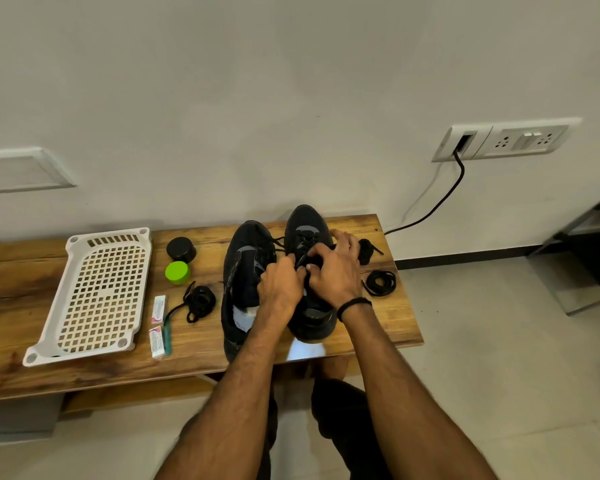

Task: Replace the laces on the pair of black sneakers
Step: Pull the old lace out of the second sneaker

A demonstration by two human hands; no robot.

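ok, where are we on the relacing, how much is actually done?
Done: nothing I can confirm. Three coiled black laces lie loose on the wooden bench, old or new unclear. In hand: left hand and right hand both pinch the lace on the right black sneaker. To do: finishing that one, then probably the left black sneaker, which shows lace strands near its toe.

Long wooden bench (378,320): varnished, glossy grain. White perforated tray (84,354): smooth hard plastic. Pair of black sneakers (305,220): matt cloth uppers, possibly mesh, with faintly shiny overlays. Coiled black laces (381,283): matt woven cord.
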